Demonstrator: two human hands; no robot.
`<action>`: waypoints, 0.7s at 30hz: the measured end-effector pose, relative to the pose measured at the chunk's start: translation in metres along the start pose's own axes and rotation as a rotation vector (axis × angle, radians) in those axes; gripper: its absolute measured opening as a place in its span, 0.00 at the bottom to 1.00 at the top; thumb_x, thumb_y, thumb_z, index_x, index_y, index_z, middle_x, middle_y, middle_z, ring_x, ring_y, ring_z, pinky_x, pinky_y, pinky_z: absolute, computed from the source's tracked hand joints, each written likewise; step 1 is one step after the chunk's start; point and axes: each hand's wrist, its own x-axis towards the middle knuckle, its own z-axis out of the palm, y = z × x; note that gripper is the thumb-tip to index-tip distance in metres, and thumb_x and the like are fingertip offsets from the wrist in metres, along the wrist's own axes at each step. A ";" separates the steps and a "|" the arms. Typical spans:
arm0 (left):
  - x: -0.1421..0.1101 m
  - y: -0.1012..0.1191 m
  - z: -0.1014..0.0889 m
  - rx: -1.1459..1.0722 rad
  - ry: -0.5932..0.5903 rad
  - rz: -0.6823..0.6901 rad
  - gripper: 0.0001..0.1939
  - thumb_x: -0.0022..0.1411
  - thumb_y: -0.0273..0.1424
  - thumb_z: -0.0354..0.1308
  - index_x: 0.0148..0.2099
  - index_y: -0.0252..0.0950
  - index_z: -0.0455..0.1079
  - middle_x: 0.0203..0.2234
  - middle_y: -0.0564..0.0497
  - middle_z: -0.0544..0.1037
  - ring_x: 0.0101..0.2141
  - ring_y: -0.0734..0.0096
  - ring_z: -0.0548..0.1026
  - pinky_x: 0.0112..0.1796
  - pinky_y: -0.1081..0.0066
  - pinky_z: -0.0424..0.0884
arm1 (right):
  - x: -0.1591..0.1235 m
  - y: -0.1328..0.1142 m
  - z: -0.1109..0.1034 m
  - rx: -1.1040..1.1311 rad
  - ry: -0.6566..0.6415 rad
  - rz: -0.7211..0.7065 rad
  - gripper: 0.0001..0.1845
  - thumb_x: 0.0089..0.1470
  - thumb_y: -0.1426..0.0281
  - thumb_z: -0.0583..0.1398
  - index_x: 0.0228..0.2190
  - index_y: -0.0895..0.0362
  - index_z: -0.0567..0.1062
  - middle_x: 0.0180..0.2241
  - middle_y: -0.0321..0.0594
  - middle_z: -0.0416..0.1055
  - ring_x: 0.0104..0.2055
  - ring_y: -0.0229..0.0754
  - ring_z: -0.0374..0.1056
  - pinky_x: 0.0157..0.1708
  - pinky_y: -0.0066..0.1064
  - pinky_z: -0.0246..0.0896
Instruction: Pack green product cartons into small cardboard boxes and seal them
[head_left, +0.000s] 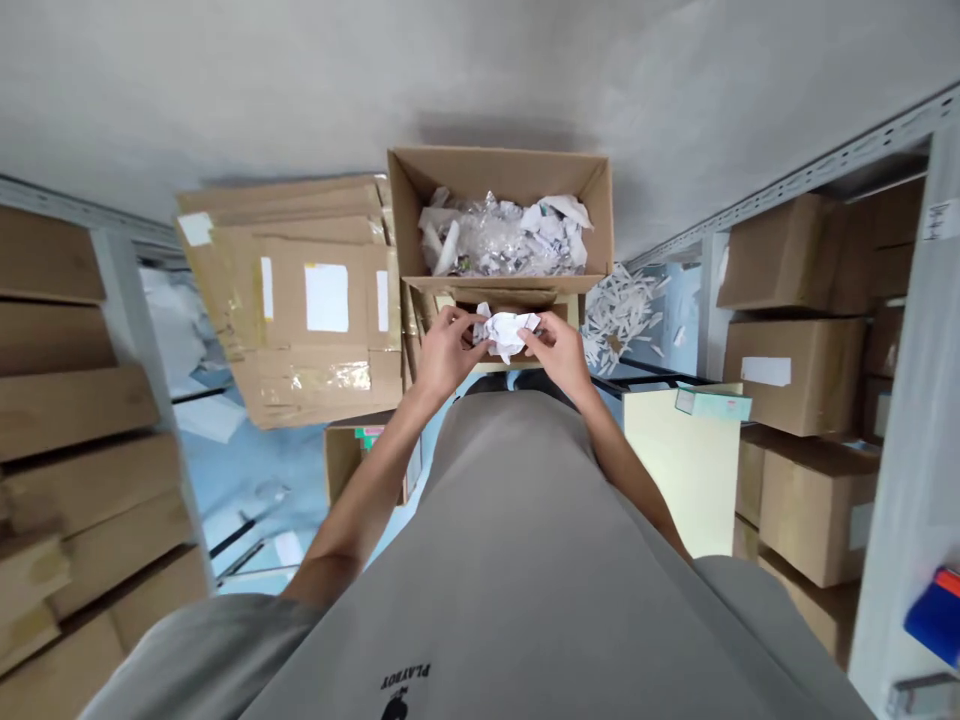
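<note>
Between my two hands is a crumpled piece of white paper (pixel 506 330). My left hand (pixel 448 352) pinches its left end with thumb and fingers. At the other end, my right hand (pixel 559 348) grips the paper the same way. Just beyond them stands an open cardboard box (pixel 499 162), partly filled with crumpled paper (pixel 551 235) and clear plastic wrap (pixel 487 230). The paper is held in front of this box's near wall, above another brown cardboard surface whose shape my hands partly hide.
Flattened cardboard boxes (pixel 300 270) are stacked left of the open box. Paper strips (pixel 619 310) lie heaped at its right. Shelves with cardboard boxes (pixel 795 370) stand on both sides. A pale yellow panel (pixel 682 470) is near my right arm, with a green carton (pixel 712 402) on its edge.
</note>
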 end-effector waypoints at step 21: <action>0.002 -0.062 0.018 0.262 -0.087 -0.333 0.14 0.72 0.29 0.59 0.54 0.36 0.82 0.51 0.41 0.88 0.51 0.46 0.86 0.57 0.56 0.77 | -0.016 0.068 -0.019 -0.559 0.360 0.307 0.10 0.66 0.60 0.64 0.38 0.53 0.81 0.44 0.48 0.86 0.45 0.53 0.80 0.50 0.39 0.71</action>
